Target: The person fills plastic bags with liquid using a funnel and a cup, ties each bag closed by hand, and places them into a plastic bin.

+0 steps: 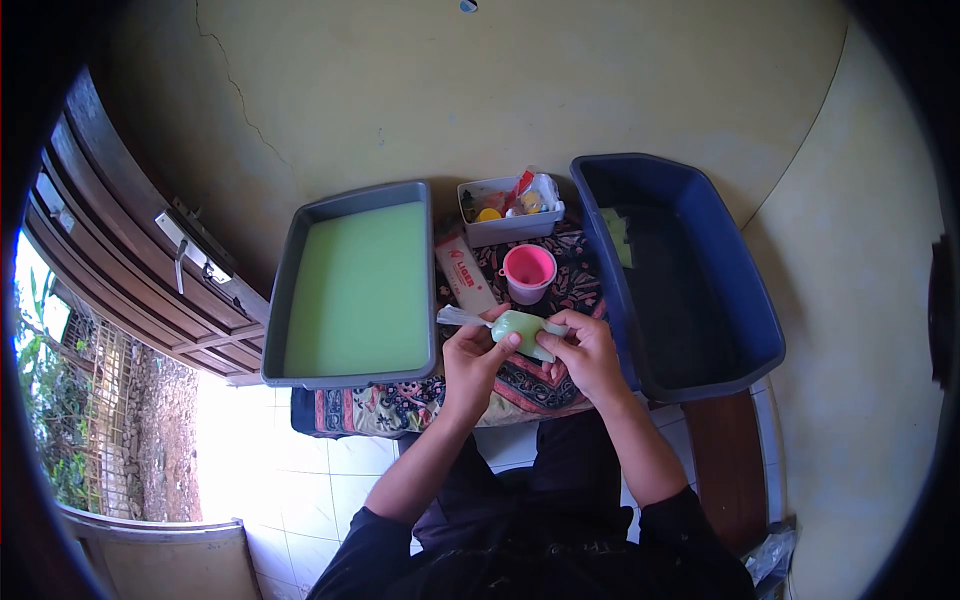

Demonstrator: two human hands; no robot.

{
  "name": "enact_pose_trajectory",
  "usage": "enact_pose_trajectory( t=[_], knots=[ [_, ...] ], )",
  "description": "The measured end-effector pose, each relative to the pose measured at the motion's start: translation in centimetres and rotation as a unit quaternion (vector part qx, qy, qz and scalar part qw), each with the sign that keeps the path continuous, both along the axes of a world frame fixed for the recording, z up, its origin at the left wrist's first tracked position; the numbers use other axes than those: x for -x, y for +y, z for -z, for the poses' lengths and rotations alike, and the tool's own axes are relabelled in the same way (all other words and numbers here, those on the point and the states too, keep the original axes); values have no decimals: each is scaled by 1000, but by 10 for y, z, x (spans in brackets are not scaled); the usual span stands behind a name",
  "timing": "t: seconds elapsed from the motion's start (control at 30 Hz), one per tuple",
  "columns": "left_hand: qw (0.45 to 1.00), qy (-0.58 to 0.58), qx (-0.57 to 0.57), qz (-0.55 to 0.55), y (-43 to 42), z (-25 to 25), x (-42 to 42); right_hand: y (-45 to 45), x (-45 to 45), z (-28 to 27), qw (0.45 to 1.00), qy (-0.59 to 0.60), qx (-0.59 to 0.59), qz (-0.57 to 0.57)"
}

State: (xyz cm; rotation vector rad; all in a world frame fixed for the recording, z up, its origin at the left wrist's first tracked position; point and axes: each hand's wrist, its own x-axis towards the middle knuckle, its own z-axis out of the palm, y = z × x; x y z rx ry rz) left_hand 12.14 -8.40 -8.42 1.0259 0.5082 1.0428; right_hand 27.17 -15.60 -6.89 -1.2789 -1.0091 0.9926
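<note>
A small clear plastic bag (522, 328) bulging with pale green liquid is held between my two hands over the cloth-covered table. Its twisted, empty end sticks out to the left past my left hand (472, 362), whose thumb presses on the filled part. On the other side, my right hand (588, 356) pinches the bag's right end with thumb and fingers. Just behind the bag stands a pink cup (529, 288) with a pink rim. Beside the cup lies a white packet with red "LIGER" lettering (464, 272).
At left stands a grey tub (430, 290) of pale green liquid. A dark blue tub (745, 300) at right contains green pieces (618, 236) along its left wall. A white basket (512, 230) of small items sits at the back. A wooden door (150, 270) stands on the left.
</note>
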Motion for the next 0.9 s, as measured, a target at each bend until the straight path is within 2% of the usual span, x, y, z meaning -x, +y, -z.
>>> enact_pose_trajectory(
  t=[0.07, 0.13, 0.23, 0.3, 0.37, 0.47, 0.6, 0.73, 0.8, 0.9],
  knots=[
    [1000, -2, 11, 2, 2, 0, -2, 0, 1, 3, 1000, -5, -6, 0],
    [999, 23, 25, -28, 7, 2, -1, 2, 11, 3, 995, 89, -50, 12],
    [994, 84, -17, -61, 8, -3, 3, 1, 17, 4, 996, 73, -46, 30],
    [997, 61, -11, -48, 6, -2, 2, 0, 15, 4, 996, 66, -46, 38],
    [998, -2, 53, -15, 3, -7, -1, -1, 10, 2, 996, 69, -26, 39],
    [999, 8, 23, -26, 7, 9, 1, 1, 12, -2, 995, 86, -25, 40],
    [999, 35, 3, -31, 11, 5, 8, 0, 22, -3, 992, 117, -31, 34],
    [999, 17, 31, 3, 3, -6, 4, -8, 10, 5, 998, 53, -15, 37],
    [999, 30, 3, -13, 4, 1, 6, -12, 8, 7, 1000, -1, -23, -3],
    [999, 34, -4, -17, 2, 3, 2, -19, 11, 7, 998, 9, -59, 1]
  ],
)
